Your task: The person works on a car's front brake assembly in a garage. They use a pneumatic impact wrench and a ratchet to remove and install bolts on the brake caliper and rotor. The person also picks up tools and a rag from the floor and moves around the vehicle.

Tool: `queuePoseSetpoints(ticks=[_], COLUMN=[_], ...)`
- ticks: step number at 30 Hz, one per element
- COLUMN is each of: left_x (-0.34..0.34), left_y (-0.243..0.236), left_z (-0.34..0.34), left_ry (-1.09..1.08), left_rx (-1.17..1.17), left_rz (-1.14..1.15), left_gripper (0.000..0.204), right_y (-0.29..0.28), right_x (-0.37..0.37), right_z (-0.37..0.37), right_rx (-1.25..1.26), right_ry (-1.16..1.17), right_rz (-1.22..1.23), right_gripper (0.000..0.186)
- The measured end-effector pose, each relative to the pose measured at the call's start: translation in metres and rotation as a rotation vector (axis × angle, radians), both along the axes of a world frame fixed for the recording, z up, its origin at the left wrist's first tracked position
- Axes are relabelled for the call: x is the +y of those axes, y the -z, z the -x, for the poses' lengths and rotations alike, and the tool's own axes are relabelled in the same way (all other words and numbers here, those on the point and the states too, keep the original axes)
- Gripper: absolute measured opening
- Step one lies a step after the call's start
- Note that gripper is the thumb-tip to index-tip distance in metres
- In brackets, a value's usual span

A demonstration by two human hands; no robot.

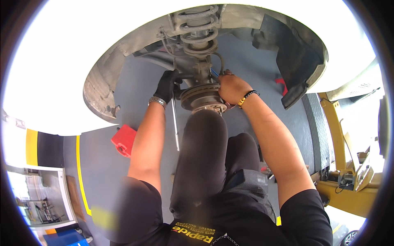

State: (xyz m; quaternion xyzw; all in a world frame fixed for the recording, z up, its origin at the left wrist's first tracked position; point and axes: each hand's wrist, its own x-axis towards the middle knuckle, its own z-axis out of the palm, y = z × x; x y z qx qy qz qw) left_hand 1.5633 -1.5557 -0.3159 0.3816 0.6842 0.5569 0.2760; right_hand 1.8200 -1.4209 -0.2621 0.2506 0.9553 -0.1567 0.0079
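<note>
My left hand (166, 85), in a black glove, has its fingers curled at the left side of the steering knuckle (202, 70). A long silver bar (175, 123) hangs down from just below those fingers; whether I grip it is hidden. My bare right hand (236, 88) is closed behind the right edge of the brake disc (201, 96), beside a small blue piece (214, 73). What its fingers hold cannot be made out. The wheel hub (210, 108) faces me, right by my raised knee (207, 127).
A coil spring (199, 24) rises above the knuckle inside the white fender (61, 74). A loose-hanging dark liner (287, 57) is at the right. A red case (124, 140) lies on the grey floor, and a yellow lift arm (334, 119) stands right.
</note>
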Motion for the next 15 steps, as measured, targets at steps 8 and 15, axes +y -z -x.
queuePoseSetpoints(ticks=[8, 15], left_x=[0.005, 0.018], left_y=[-0.006, 0.015], left_z=[0.025, 0.024], left_ry=[0.183, 0.148], left_rx=[-0.109, -0.092], left_rz=[0.063, -0.031], left_gripper=[0.032, 0.025], right_y=[-0.03, -0.036], right_x=[-0.019, -0.023], right_z=[-0.008, -0.006], right_rx=[-0.007, 0.013], right_ry=[-0.022, 0.123], right_rz=[-0.066, 0.1], right_gripper=[0.029, 0.028])
